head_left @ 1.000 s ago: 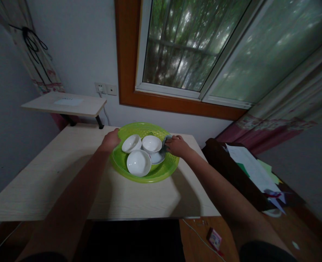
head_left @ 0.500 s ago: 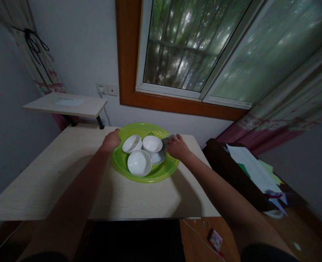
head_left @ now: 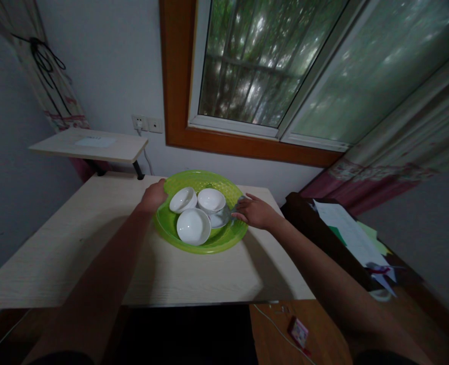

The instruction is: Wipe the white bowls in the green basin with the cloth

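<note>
A green plastic basin (head_left: pixel 194 248) stands on the table, with three white bowls and a pale plate inside. One bowl (head_left: pixel 183 199) tilts at the left, another bowl (head_left: pixel 211 200) sits at the back, and the third bowl (head_left: pixel 194 226) leans at the front. Partly under the bowls lies the pale plate (head_left: pixel 220 218). My left hand (head_left: pixel 154 196) is closed on the basin's left rim. At the right rim, my right hand (head_left: pixel 257 212) presses its fingers on a grey cloth (head_left: pixel 239 204), mostly covered by the hand.
Behind on the left, a raised shelf (head_left: pixel 121 147) carries a white paper (head_left: pixel 95 142). The wooden table (head_left: pixel 205 279) reaches the wall under the window. To the right is a dark brown piece of furniture (head_left: pixel 304 223) with papers (head_left: pixel 346 228) on it. A small pink box (head_left: pixel 299 332) lies on the floor.
My right hand has shifted right and slightly down along the basin's right rim, moving the grey cloth with it. The left hand keeps its grip; bowls stay in place.
</note>
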Available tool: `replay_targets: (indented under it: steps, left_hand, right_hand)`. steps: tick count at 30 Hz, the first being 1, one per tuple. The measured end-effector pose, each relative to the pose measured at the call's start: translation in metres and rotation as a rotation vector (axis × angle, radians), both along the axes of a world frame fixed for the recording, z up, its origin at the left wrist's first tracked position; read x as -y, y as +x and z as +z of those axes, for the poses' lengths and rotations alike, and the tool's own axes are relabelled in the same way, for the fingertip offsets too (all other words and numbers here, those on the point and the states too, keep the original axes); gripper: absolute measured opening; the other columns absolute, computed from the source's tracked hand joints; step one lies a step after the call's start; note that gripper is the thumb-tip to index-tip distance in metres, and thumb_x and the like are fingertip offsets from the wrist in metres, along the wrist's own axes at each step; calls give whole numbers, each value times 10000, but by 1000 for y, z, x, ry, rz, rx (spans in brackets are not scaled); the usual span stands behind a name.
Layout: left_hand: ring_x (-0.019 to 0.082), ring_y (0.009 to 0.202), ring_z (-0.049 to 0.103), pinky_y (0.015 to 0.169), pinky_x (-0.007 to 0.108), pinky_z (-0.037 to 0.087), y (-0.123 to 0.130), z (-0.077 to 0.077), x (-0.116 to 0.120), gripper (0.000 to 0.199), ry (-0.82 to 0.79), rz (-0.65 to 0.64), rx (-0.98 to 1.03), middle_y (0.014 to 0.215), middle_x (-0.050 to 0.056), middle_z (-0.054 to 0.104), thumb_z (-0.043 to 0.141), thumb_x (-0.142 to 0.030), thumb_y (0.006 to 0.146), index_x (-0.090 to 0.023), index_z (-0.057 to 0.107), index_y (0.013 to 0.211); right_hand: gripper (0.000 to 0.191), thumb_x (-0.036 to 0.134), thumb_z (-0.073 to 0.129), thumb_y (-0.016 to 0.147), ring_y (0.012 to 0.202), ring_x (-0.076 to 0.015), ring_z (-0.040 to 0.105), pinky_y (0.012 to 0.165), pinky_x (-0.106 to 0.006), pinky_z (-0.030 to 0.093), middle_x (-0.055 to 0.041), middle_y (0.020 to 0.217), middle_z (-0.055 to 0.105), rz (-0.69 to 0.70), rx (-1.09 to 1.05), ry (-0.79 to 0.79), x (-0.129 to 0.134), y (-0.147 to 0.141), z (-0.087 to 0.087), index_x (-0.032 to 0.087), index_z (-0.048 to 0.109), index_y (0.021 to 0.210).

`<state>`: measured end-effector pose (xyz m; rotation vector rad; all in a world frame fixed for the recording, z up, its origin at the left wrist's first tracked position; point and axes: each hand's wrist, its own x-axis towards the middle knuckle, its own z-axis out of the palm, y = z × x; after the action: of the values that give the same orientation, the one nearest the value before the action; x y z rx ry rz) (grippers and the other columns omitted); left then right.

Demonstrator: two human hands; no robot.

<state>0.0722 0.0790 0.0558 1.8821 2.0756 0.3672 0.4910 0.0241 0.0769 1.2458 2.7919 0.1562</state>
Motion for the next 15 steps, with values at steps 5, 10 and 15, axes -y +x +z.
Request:
replay_targets:
  steps: [5, 10, 15]
  left_hand:
    - [353, 1300, 764, 1010, 378, 565, 0, 2, 1, 565, 4, -24, 31, 1437, 215, 779, 678, -227, 980, -180, 643, 1542]
    - [339, 1321, 757, 1033, 368, 563, -1, 0, -1, 595, 5, -17, 20, 1444, 209, 779, 677, -214, 982, -189, 630, 1575]
    - [334, 1313, 761, 1031, 369, 571, -2, -2, -1, 606, 14, -14, 21, 1433, 206, 785, 679, -205, 976, -204, 639, 1581]
  right_hand:
    - [362, 431, 552, 1191, 1552, -298, 627, 1392, -583, 324, -91, 1397, 841, -16, -1, -10, -33, 0, -6, 274, 866, 1277]
    - [388, 430, 536, 1187, 1645, -298, 526, 1395, -587, 337, -87, 1579, 742, -56, 51, 15, -62, -15, -10, 280, 806, 1421]
    - [410, 439, 541, 1177, 1685, -317, 467, 1384, -615, 358, -103, 1675, 653, -69, 90, 77, -69, -26, -16, 262, 785, 1456]
